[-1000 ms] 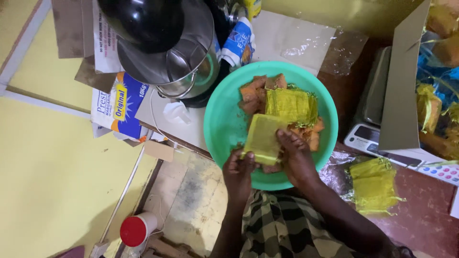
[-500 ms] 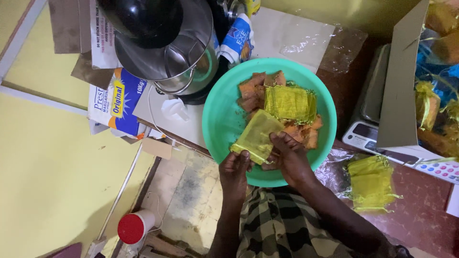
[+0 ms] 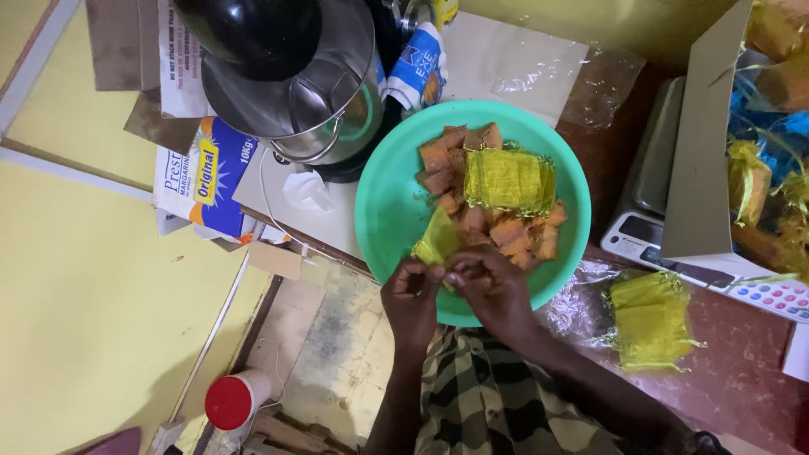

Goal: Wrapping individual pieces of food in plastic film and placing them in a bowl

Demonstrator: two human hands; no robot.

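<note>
Head view: left hand [image 3: 410,297] and right hand [image 3: 489,286] both pinch one small yellow mesh bag [image 3: 438,240] over the near rim of the green bowl [image 3: 388,211]. Orange-brown blocks [image 3: 497,232] lie loose in the bowl beneath a stack of yellow bags [image 3: 508,179]; more bags [image 3: 650,320] rest on the desk [image 3: 742,379]. Judged early: the held bag looks unfilled, most blocks remain.

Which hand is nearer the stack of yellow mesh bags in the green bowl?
Right. The right hand sits just below the stack of yellow mesh bags, over the green bowl; the left hand is farther off, at the rim, pinching a single yellow bag.
</note>
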